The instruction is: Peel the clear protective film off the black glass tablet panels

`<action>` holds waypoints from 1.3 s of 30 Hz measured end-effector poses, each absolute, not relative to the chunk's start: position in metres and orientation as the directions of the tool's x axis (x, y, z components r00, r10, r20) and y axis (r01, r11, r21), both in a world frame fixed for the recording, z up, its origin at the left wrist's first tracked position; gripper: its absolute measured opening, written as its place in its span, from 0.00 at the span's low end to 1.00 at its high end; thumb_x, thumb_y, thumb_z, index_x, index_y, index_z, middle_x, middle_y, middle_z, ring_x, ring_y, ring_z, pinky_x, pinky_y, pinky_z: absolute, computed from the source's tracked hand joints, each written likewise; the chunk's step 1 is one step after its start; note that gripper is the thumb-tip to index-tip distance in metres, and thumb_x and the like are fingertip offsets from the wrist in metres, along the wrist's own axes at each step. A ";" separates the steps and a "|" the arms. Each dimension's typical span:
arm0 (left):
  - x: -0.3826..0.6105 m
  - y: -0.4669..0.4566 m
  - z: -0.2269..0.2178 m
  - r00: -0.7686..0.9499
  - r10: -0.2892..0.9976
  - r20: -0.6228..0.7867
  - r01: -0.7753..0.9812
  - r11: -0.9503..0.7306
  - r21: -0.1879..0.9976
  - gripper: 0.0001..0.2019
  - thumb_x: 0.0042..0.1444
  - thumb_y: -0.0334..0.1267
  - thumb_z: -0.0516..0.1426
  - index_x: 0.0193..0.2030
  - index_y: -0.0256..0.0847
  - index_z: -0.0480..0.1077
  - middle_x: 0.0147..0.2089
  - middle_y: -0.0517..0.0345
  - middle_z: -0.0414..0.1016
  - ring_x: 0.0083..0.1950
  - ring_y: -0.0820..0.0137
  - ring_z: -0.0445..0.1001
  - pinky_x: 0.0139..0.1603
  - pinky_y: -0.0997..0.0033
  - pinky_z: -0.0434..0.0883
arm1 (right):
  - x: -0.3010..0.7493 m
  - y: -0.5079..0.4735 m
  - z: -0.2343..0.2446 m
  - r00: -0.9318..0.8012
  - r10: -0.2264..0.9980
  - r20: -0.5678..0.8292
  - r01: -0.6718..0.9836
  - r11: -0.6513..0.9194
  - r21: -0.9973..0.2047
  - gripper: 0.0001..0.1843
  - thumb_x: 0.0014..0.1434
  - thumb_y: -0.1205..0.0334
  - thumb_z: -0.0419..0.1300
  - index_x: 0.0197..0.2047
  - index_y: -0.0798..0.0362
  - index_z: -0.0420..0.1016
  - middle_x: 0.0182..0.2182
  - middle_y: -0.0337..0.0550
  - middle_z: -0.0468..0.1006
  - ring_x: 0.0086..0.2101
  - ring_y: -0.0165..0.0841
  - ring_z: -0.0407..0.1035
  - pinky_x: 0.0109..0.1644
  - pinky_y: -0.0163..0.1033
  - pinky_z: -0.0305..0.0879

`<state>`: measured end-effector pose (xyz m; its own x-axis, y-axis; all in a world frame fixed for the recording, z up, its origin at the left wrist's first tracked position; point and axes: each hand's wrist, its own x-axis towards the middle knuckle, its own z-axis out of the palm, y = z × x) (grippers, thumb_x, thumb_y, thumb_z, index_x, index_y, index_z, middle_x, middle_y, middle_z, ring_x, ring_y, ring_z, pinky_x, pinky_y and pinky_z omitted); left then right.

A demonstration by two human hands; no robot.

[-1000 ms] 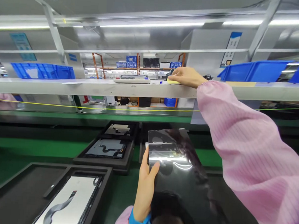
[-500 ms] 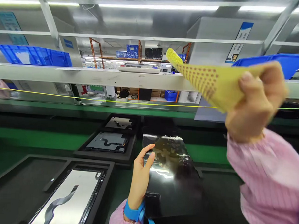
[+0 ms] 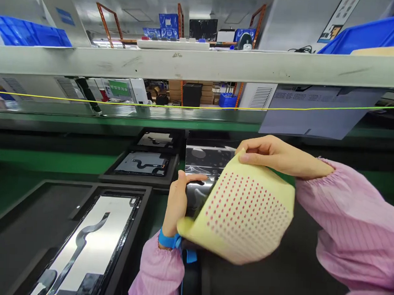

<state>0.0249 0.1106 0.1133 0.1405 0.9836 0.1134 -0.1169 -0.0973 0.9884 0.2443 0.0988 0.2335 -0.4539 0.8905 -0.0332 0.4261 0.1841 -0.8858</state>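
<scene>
My right hand (image 3: 265,155) pinches the top edge of a thin yellow sheet (image 3: 246,215) printed with rows of red dots. The sheet hangs curled, its lower left corner bent up near my left wrist. Behind it is a glossy black panel (image 3: 199,158) with shiny film, its right and near parts covered by the sheet. My left hand (image 3: 177,199) is at the panel's left edge, one digit stretched across its face; the other fingers are hidden. A blue wrist strap (image 3: 170,240) circles that wrist.
To the left, a black tray (image 3: 145,197) holds a silver-backed screen (image 3: 102,230) with a ribbon cable. Farther back are two more screens (image 3: 142,162) (image 3: 156,139) in black trays. A yellow cord (image 3: 185,106) and a white beam (image 3: 122,64) cross ahead. Blue bins (image 3: 32,32) stand above.
My right hand has brought the yellow sheet down and left, from raised at the right to over the panel. My left hand's digit now stretches rightward. The view has tipped lower.
</scene>
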 end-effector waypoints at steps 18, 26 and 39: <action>0.043 0.097 0.114 0.320 0.947 -0.005 -0.266 0.094 0.959 0.11 0.53 0.44 0.62 0.32 0.36 0.78 0.29 0.60 0.75 0.29 0.77 0.66 0.31 0.78 0.63 | 0.231 0.115 0.224 -0.677 0.671 0.301 0.673 0.731 -0.115 0.11 0.67 0.60 0.50 0.45 0.54 0.70 0.40 0.43 0.75 0.38 0.33 0.68 0.40 0.37 0.61; 0.049 0.086 0.115 0.346 0.934 0.089 -0.244 -0.002 0.970 0.12 0.58 0.44 0.58 0.43 0.41 0.79 0.34 0.59 0.78 0.34 0.73 0.68 0.35 0.76 0.64 | 0.217 0.074 0.203 -0.648 0.636 0.418 0.710 0.704 0.028 0.10 0.67 0.66 0.49 0.39 0.56 0.72 0.37 0.47 0.72 0.36 0.34 0.66 0.37 0.39 0.62; 0.039 0.074 0.120 0.282 0.952 0.116 -0.201 -0.060 0.978 0.14 0.59 0.46 0.56 0.31 0.37 0.74 0.26 0.61 0.67 0.29 0.76 0.60 0.30 0.77 0.60 | 0.205 0.068 0.173 -0.523 0.430 0.736 0.602 0.798 -0.039 0.06 0.61 0.75 0.57 0.39 0.57 0.72 0.34 0.44 0.75 0.36 0.32 0.69 0.38 0.39 0.65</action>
<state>0.0395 0.0739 0.1204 0.2821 0.9523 0.1159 -0.2009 -0.0595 0.9778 0.2049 0.0677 0.1733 -0.5228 0.4301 0.7360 0.6019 0.7976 -0.0386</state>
